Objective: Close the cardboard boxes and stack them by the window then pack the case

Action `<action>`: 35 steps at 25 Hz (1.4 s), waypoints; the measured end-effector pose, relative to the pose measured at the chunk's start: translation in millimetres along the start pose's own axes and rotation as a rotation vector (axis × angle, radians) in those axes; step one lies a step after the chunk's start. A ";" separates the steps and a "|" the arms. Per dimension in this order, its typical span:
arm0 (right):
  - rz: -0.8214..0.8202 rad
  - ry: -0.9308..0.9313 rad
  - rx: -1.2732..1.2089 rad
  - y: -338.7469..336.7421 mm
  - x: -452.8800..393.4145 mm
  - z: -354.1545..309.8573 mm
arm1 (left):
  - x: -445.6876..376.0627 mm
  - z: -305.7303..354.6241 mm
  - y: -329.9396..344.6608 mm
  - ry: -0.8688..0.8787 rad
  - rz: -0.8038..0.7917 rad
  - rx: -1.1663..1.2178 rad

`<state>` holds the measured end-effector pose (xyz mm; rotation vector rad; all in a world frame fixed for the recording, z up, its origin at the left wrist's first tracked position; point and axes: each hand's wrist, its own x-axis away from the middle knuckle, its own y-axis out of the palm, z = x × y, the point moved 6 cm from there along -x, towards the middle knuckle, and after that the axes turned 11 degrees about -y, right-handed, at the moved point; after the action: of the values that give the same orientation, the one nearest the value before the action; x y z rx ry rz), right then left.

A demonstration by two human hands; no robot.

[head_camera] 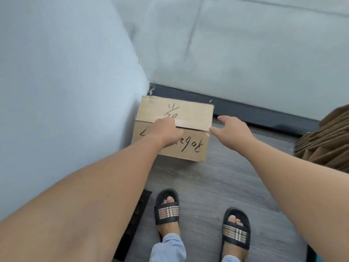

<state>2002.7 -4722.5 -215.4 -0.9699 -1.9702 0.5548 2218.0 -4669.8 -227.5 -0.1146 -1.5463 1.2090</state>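
1. From the head view, the cardboard box [173, 129] sat on the floor [217, 178], pushed into the corner where the pale wall [66, 72] met the frosted window pane [245, 53] and its dark sill [245, 112].
2. Its flaps lay folded down, so I judged it closed; there was handwriting on both top flaps.
3. The left hand [166, 132] rested on the box top at the seam between the flaps, its fingers curled downward against the cardboard. Whether they gripped the flap edge or only pressed on it, I could not tell.
4. The right hand [232, 129] hung just beside the box's right edge, fingers spread and relaxed, the thumb tip touching or nearly touching the corner, holding nothing.
5. I saw only this one box at the window, so the stack looked barely begun.
6. A pile of cardboard [324, 140] lay at the right edge, well apart from the box; I could not tell whether more boxes waited there.
7. No case was in sight, so packing was, I judged, still to come.
8. The floor was grey wood-grain plank. The person stood in dark slippers [167, 207], and a black ribbed strip [136, 224] lay near the left foot.
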 end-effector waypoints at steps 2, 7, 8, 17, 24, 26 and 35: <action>0.024 -0.004 -0.017 -46.8 32.0 -3.4 | 37.8 37.7 -21.1 0.071 -0.030 -0.014; 0.068 0.013 -0.051 -150.7 132.5 1.2 | 151.0 120.2 -87.2 0.234 -0.028 -0.057; 0.073 0.030 -0.075 -171.5 154.1 4.1 | 175.7 137.9 -103.0 0.268 -0.015 -0.067; 0.275 0.191 -0.250 -326.4 364.1 9.0 | 388.1 284.8 -194.3 0.586 0.031 -0.252; 0.614 0.491 -0.422 -355.4 555.0 48.8 | 529.7 383.0 -161.4 1.009 -0.056 -0.512; 0.710 0.604 -0.465 -347.8 618.0 61.2 | 574.9 401.4 -138.2 1.119 -0.100 -0.584; 1.028 1.010 -0.597 -217.6 884.5 91.2 | 815.3 403.0 46.5 1.438 -0.338 -0.869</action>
<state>1534.2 -4148.4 322.0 -2.1134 -0.6090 -0.0846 1572.0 -4381.8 346.0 -0.9977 -0.5930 -0.0625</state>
